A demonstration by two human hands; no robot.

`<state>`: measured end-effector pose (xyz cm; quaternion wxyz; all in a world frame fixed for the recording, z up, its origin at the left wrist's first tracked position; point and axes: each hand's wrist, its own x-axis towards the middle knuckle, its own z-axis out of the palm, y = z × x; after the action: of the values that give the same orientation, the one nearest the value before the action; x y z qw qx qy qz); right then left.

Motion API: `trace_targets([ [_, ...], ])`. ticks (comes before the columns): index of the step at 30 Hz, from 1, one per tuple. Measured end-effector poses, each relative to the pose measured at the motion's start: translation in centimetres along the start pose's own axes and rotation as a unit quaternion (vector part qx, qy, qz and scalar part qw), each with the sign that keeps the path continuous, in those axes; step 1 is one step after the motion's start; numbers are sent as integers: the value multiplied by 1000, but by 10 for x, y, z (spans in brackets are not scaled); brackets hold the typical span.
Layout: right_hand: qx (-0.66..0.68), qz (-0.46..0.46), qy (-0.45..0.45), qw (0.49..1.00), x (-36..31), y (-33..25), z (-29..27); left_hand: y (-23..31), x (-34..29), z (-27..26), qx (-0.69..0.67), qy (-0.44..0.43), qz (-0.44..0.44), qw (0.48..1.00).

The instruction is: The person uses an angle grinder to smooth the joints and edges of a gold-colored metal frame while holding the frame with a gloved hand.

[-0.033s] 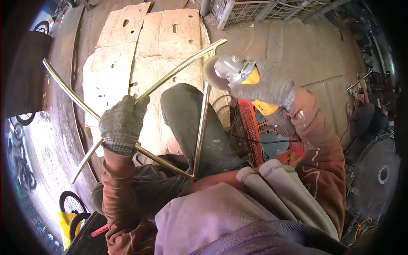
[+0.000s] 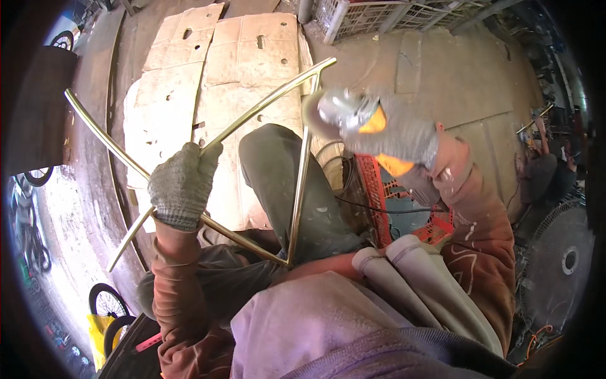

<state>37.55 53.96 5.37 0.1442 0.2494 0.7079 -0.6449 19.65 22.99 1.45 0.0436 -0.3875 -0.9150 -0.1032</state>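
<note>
My left hand (image 2: 183,186), in a grey knitted glove, is closed round a bare, brass-coloured tubular metal frame (image 2: 302,177). Its bent tubes cross at that hand, and one tube slants down past my raised knee to a pointed joint. In a matching glove, my right hand (image 2: 404,129) grips an angle grinder (image 2: 350,110) with a silver head and a yellow-orange body. The grinder's round disc (image 2: 314,117), smeared by motion, is at the frame's upper right tube, just below the joint. Whether disc and tube touch I cannot tell.
Flattened cardboard (image 2: 240,69) lies on the floor ahead. Beside my right leg stands a red plastic crate (image 2: 372,196), with a dark cable (image 2: 398,210) running across it. A large round fan (image 2: 555,259) is at the right, and another crate (image 2: 379,19) at the far side.
The grinder and my right hand have shifted very slightly and look more blurred. My left hand and the metal frame have stayed almost in place.
</note>
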Motion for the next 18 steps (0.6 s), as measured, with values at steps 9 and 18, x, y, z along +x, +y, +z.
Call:
trace_targets([
  [9,-126,-94,50,986,-15,29,13,-9,8,21,-43,-38,-14,998],
  [18,-155,-23,-44,987,-27,34,22,-21,11,45,-42,-32,0,999],
])
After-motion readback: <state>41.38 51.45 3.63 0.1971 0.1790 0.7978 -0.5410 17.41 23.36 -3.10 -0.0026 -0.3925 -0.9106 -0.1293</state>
